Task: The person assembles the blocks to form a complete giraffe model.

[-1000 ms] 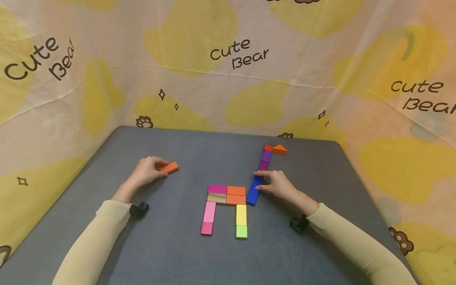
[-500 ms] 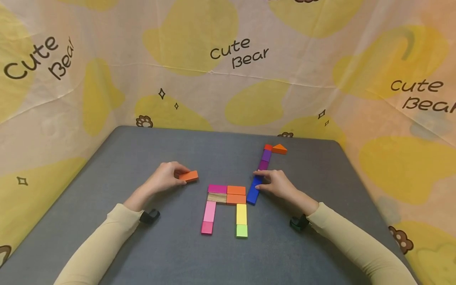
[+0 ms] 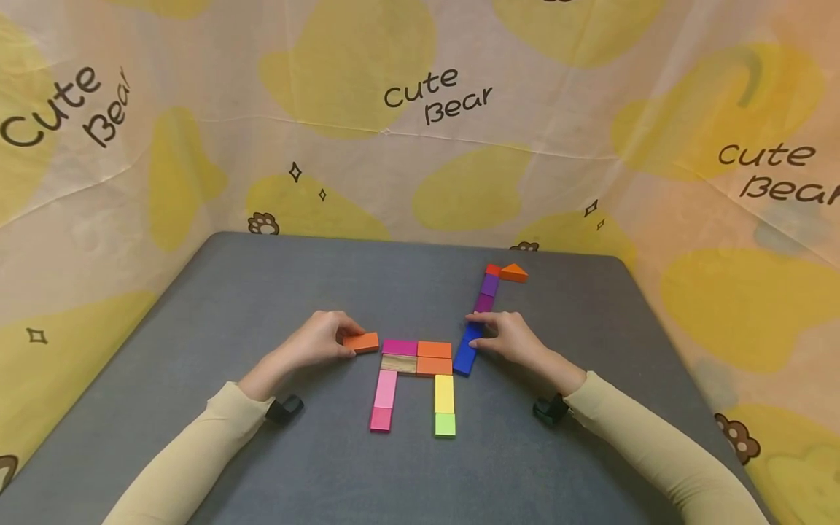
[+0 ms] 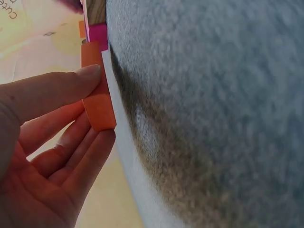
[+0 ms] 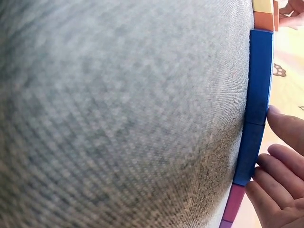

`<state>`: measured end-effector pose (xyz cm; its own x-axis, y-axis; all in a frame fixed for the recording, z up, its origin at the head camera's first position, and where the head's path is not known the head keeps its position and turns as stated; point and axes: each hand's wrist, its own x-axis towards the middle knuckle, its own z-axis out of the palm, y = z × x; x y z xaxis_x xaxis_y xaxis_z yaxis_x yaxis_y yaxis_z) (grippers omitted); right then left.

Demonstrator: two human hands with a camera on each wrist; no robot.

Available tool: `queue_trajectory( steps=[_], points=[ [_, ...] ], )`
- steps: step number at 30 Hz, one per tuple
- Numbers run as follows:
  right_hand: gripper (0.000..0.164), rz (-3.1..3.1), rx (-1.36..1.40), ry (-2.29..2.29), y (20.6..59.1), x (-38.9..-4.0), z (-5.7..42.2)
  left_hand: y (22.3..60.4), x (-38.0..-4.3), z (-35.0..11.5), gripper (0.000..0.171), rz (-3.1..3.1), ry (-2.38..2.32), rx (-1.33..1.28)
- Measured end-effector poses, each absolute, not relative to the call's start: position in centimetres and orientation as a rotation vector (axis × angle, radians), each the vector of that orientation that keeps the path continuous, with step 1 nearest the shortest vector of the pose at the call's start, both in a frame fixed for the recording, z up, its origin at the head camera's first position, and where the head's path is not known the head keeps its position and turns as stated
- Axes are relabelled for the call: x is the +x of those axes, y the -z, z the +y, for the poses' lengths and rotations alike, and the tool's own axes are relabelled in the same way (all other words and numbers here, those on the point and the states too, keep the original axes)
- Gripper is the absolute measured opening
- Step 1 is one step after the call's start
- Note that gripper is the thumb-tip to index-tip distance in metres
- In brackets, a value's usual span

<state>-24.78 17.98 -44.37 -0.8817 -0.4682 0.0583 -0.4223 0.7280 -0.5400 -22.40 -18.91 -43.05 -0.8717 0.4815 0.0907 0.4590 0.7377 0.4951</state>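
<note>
In the head view my left hand (image 3: 320, 340) pinches an orange block (image 3: 364, 343) just left of the magenta block (image 3: 400, 348). The left wrist view has the thumb on one face of this orange block (image 4: 99, 111) and fingertips on its other side. My right hand (image 3: 512, 339) is at the blue blocks (image 3: 467, 357). Its thumb and forefinger hold the shorter blue block (image 5: 249, 154), which lies end to end with a longer blue block (image 5: 260, 76). Fingers partly cover the blue blocks in the head view.
Flat on the grey table (image 3: 262, 467) lie two orange blocks (image 3: 434, 351), a wood-coloured block (image 3: 399, 363), pink blocks (image 3: 385, 390), a yellow block (image 3: 444, 394) and a green block (image 3: 445, 424). Purple blocks (image 3: 489, 284), a red block (image 3: 494, 270) and an orange triangle (image 3: 514, 273) continue beyond the blue ones.
My left hand has carried the orange block rightward and nearer to me, up beside the magenta block. The right hand and the other blocks have stayed in place.
</note>
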Motion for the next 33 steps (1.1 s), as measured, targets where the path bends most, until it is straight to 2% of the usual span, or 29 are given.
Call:
queue_trajectory(
  steps=[33],
  points=[
    [0.051, 2.842, -0.716, 0.864, 44.44, -24.75, 18.00, 43.46, -21.79, -18.00, 0.027, 2.842, -0.803, 0.805]
  ],
)
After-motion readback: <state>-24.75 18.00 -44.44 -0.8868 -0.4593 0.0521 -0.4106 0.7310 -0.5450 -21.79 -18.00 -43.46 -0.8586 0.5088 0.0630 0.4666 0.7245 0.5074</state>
